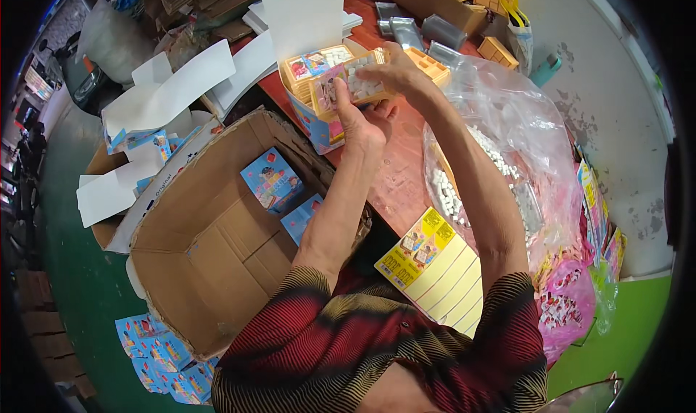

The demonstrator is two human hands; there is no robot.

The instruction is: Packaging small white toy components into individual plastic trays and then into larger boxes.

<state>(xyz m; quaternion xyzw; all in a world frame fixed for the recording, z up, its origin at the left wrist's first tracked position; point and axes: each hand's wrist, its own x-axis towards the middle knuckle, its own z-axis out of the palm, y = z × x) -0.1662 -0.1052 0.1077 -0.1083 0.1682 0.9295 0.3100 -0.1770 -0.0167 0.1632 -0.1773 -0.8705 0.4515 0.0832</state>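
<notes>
Both hands are at a yellow-orange plastic tray at the top centre. Small white pieces fill part of it, and a pink printed packet lies at its left end. My left hand grips the near side, thumb on the packet. My right hand is closed at the far right end, its fingertips over the white pieces. Under and behind the tray stands an open blue printed box with its white lid raised. Another filled tray sits in that box.
A large cardboard carton at left holds two blue boxes. A clear plastic bag with loose white pieces lies right of my arms. Yellow printed sheets lie near me. Dark packets and empty trays lie farther off.
</notes>
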